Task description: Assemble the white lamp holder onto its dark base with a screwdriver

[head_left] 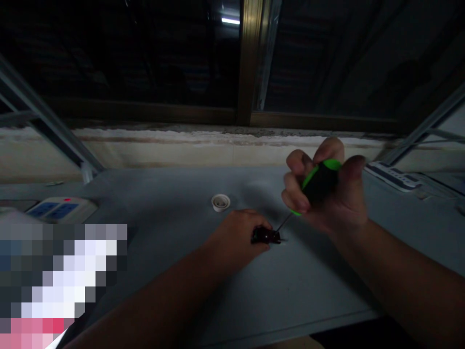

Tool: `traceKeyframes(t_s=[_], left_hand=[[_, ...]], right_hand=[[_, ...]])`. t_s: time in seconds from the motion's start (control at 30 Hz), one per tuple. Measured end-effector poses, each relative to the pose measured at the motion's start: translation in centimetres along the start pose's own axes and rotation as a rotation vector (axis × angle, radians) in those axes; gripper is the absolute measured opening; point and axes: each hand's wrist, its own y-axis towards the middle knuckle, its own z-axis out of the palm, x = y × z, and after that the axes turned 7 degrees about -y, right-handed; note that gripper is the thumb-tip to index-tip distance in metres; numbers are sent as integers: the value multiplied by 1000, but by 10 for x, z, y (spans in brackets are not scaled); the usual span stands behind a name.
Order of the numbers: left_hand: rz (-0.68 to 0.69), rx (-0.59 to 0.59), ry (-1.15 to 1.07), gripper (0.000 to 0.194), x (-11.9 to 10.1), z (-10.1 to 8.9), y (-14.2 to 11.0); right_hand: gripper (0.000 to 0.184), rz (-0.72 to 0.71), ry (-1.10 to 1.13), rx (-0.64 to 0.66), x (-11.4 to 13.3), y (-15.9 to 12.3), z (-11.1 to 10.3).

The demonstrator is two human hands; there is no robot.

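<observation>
My left hand (238,235) is closed around a small dark reddish, shiny part (267,235), pressing it on the grey tabletop. What kind of part it is cannot be made out. My right hand (327,194) grips a screwdriver (319,183) by its green and black handle. Its thin metal shaft slants down to the left, and the tip meets the top of the dark part or lies right at it. A small round white fitting (221,202) sits on the tabletop beyond my left hand.
The grey tabletop (163,213) runs back to a wall under a dark window. A power strip with blue sockets (60,209) lies at the left, another white strip (393,176) at the right. Metal frame posts rise on both sides. A pixelated patch covers the lower left.
</observation>
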Motion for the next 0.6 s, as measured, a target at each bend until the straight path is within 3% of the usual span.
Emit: traceKeyframes(t_s=[0.1,0.3,0.37,0.53,0.6], left_hand=[[1,-5,6,29,-1,0,0],[4,-7,18,27,1,1,0],[0,-13,16,27,1,1,0],[8,-16,7,28,-1,1,0],[-1,-21,2,28,-2,0,0]], right_hand=[[32,-5,-81,-66,2,2,-1],[38,234,108,247,9,0,-11],[39,201,122,214,7,-1,-12],[33,29,-28,-46,1,-1,-7],[30,28,-86,-99,1,1,-9]])
